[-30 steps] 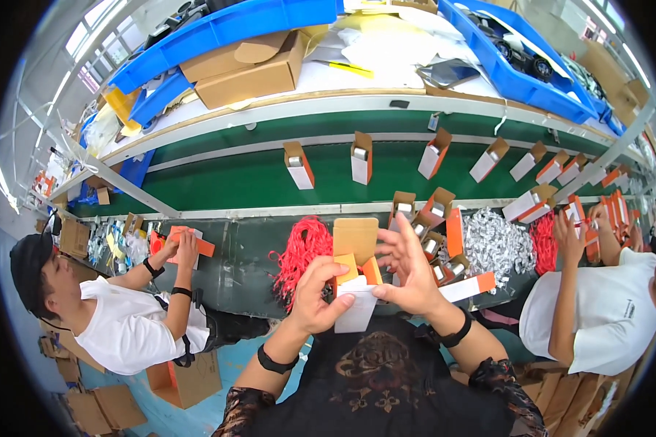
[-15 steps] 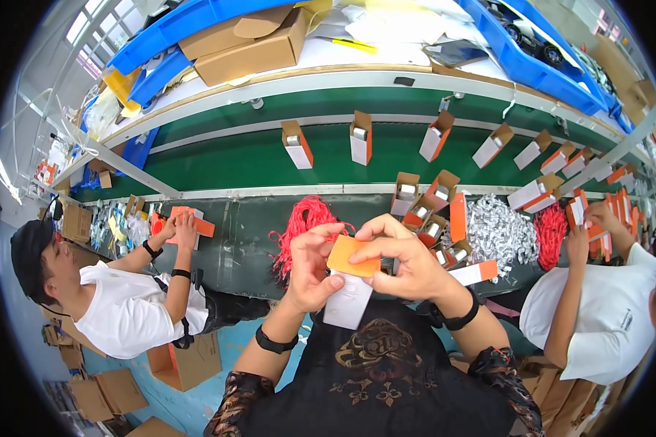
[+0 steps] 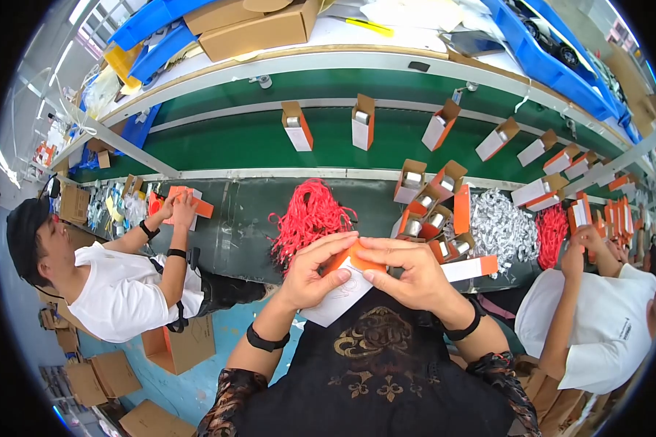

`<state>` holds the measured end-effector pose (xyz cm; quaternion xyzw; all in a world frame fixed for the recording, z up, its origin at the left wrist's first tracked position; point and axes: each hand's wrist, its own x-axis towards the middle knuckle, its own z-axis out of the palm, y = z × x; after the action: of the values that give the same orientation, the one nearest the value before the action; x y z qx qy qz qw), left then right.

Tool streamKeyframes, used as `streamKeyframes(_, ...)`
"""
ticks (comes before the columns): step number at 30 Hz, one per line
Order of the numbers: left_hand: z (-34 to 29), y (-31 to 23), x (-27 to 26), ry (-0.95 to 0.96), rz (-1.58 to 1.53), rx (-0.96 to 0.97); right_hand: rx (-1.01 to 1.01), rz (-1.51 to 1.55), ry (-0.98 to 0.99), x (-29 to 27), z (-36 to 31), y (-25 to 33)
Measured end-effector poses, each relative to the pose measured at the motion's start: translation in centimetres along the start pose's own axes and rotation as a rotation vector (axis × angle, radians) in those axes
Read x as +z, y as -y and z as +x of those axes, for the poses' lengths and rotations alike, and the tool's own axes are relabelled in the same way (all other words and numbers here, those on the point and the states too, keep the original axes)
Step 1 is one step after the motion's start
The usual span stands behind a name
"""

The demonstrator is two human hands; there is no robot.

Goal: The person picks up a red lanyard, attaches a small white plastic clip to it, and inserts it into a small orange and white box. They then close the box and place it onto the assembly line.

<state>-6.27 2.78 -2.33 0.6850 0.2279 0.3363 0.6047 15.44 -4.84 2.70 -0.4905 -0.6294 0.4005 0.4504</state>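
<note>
A small white and orange box (image 3: 340, 297) is held between my two hands, close to my chest. My left hand (image 3: 315, 272) grips its left side, thumb on the white face. My right hand (image 3: 408, 273) has its thumb on the right side, with its fingers bent over the orange top end. Both sets of fingertips meet over that end and hide most of it. Beyond my hands lies a heap of red cords (image 3: 311, 218) on the dark bench. Several open boxes (image 3: 413, 180) with silvery items inside stand to the right, beside a white and orange box (image 3: 471, 268) lying flat.
A pile of silvery packets (image 3: 504, 229) and more red cords (image 3: 552, 237) lie to the right. Open boxes (image 3: 363, 124) stand along the green belt (image 3: 219, 149). One co-worker (image 3: 135, 284) handles an orange box at left; another (image 3: 590, 313) works at right. A shelf edge (image 3: 306, 67) crosses above.
My fingers have come together over the box's end, where an orange-yellow flap was showing upright. The box has tilted and its orange end is now mostly covered.
</note>
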Motion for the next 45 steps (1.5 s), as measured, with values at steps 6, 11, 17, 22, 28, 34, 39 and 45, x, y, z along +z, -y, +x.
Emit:
streamKeyframes(6,-0.5,-0.4,0.1,0.016,0.031,-0.033,0.013,0.005,-0.031,0.4,-0.8,0.1)
streamKeyframes(11,-0.2,-0.5,-0.2,0.112,0.105,0.012,0.011,0.093,-0.054,0.1,-0.7,-0.8)
streamKeyframes(17,-0.4,0.1,-0.2,0.095,0.009,-0.058,0.005,0.070,0.001,-0.1,-0.6,-1.2)
streamKeyframes(22,-0.7,0.4,0.2,0.033,-0.163,-0.110,0.029,0.082,0.039,0.5,-0.8,-1.4)
streamKeyframes(28,-0.7,1.1,-0.5,-0.002,-0.256,-0.043,-0.092,-0.081,0.043,1.4,-0.1,-1.6)
streamKeyframes(34,-1.1,1.7,-1.4,0.016,-0.191,-0.004,-0.018,-0.152,0.056,2.2,0.2,-2.2)
streamKeyframes(39,-1.4,2.7,-2.0,-0.019,-0.362,-0.015,-0.061,-0.162,0.116,3.6,1.1,-2.1)
streamKeyframes(45,-1.9,3.8,-3.7,-0.152,-0.534,-0.022,-0.011,-0.082,0.122,5.3,2.7,-2.4)
